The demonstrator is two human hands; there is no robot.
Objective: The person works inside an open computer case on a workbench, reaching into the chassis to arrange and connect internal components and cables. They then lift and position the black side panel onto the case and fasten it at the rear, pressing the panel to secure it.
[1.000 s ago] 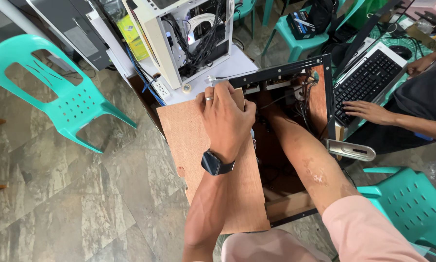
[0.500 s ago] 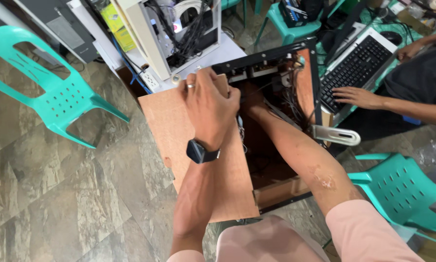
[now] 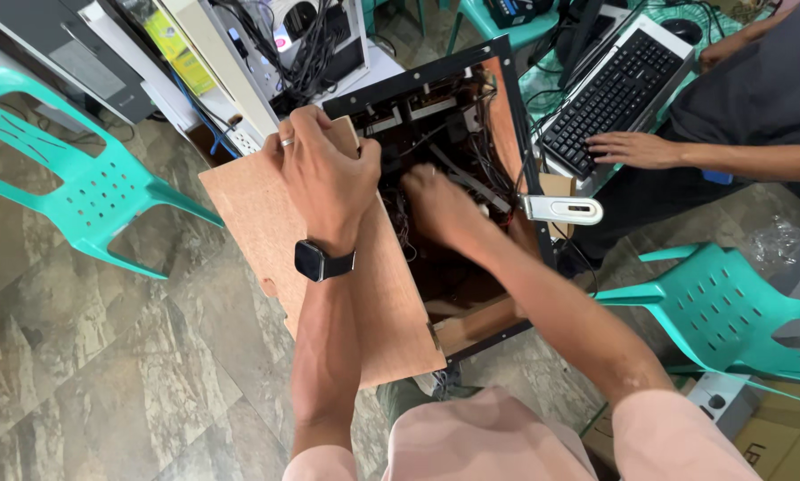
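Wooden panel [image 3: 266, 223] leans at the open cabinet [image 3: 471, 107], top edge clenched by left hand [image 3: 329, 178]. Right hand [image 3: 440, 209] inside among wiring [image 3: 471, 169], grip indiscernible. Advise steadying panel.

Matt brown pressed-wood panel [image 3: 266, 214] under the left hand [image 3: 329, 178], black painted metal cabinet frame [image 3: 418, 80], glossy teal plastic chair [image 3: 79, 187], black plastic keyboard [image 3: 614, 89], shiny chrome handle [image 3: 562, 210], smooth grey stone-tile floor [image 3: 106, 374].
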